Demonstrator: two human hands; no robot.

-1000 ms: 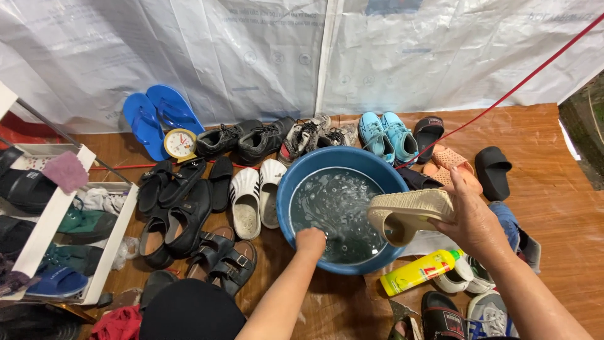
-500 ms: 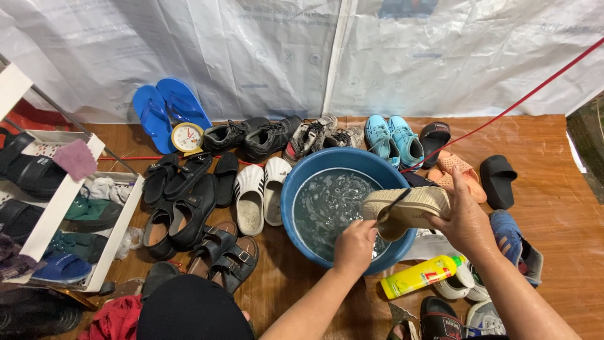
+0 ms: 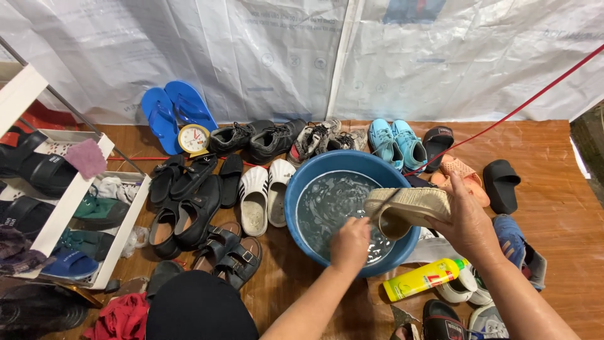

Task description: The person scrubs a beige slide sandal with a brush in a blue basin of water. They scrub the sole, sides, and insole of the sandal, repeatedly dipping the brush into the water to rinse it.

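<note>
beige shoe (image 3: 409,206) over the blue basin (image 3: 302,189), clasped in right hand (image 3: 469,223); left hand (image 3: 350,242), fingers curled closed, touches its opening.

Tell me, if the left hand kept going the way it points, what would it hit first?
Probably the beige shoe held by the right hand; the left hand already looks to be at its opening, above the basin.
</note>
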